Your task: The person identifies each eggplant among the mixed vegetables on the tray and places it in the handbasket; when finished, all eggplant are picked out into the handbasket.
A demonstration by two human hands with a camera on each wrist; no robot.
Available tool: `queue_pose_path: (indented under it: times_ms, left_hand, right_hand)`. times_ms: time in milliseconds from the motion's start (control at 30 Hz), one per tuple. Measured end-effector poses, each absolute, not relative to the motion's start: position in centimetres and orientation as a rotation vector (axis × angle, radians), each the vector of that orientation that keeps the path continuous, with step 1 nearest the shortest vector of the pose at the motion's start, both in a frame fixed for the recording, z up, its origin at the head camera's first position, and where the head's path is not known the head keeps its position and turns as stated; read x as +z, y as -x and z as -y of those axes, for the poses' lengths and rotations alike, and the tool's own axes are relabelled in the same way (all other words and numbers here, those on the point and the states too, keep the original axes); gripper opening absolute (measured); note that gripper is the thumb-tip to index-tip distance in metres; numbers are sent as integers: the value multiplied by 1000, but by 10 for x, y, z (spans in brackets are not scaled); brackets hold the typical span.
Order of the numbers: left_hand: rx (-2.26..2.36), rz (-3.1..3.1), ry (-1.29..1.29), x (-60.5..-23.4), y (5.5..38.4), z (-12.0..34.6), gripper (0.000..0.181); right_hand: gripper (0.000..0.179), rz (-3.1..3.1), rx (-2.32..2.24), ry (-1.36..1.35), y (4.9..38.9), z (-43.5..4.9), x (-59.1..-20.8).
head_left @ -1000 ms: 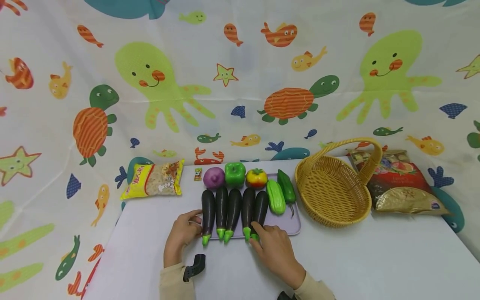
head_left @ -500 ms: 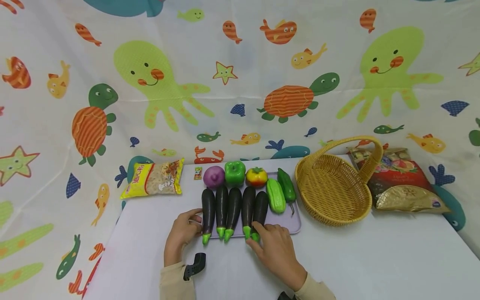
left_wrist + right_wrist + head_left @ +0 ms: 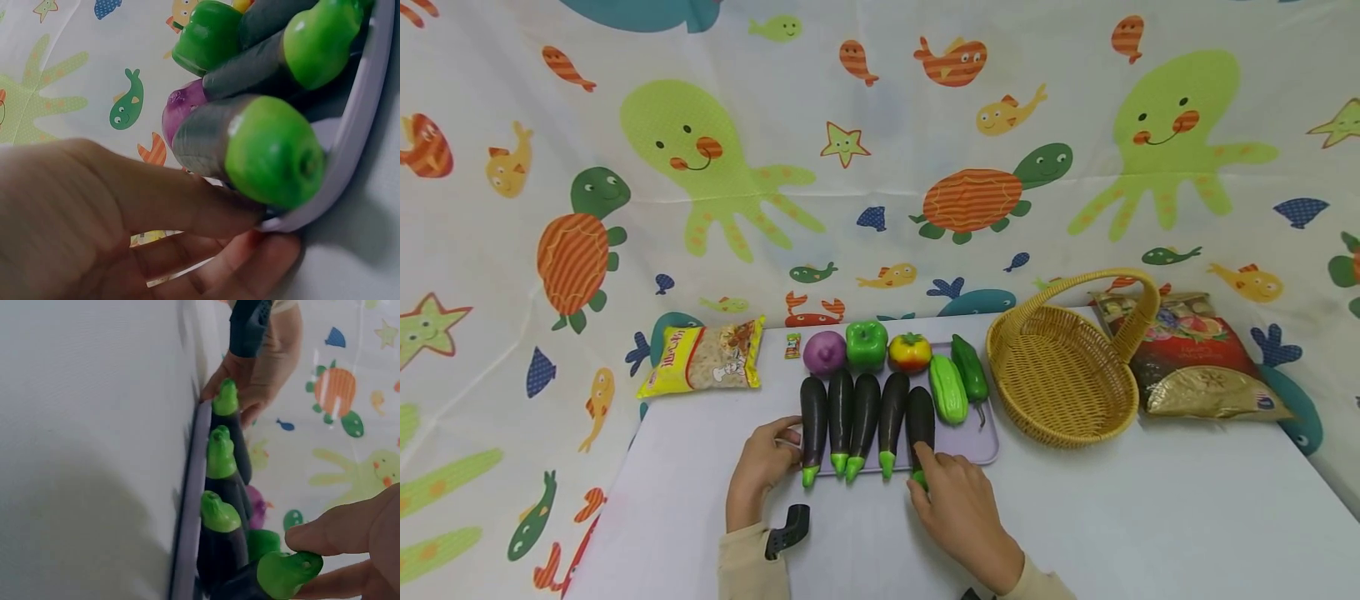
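Observation:
Several dark eggplants with green caps lie side by side on a pale lilac tray [image 3: 981,452]. My left hand [image 3: 765,460] pinches the tray's left rim between thumb and fingers, beside the leftmost eggplant [image 3: 813,425]. That eggplant's green cap [image 3: 275,153] fills the middle of the left wrist view. With thumb and forefinger my right hand [image 3: 961,504] holds the rightmost eggplant [image 3: 921,412] near its stem end. In the right wrist view its cap [image 3: 281,575] shows between thumb and finger. A narrow gap separates it from the neighbouring eggplant [image 3: 892,417].
Behind the eggplants sit a purple onion [image 3: 825,353], a green bell pepper [image 3: 867,346] and a red-yellow tomato [image 3: 910,353]. A light green cucumber [image 3: 948,390] and green chili pepper [image 3: 970,368] lie right. Beyond are a wicker basket [image 3: 1063,375], red-gold bag [image 3: 1202,358] and yellow snack bag [image 3: 703,357].
My right hand has shifted slightly right with the rightmost eggplant, which has come away from its neighbour and now lies straighter. The left hand stays at the tray's rim.

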State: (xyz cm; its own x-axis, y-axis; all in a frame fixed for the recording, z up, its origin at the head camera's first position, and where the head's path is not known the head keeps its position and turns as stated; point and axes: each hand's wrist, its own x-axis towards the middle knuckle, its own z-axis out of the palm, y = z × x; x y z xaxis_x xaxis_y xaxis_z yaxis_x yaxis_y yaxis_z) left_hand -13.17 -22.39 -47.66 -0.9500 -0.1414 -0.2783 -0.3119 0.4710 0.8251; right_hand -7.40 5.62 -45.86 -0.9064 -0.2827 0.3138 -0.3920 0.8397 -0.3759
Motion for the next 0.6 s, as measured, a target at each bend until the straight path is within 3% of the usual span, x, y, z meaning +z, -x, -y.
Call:
queue_pose_path:
  times_ms: [600]
  left_hand:
    - [1467, -2571, 408, -478, 132, 223, 60]
  right_hand:
    - [26, 2624, 1054, -236, 69, -100, -428]
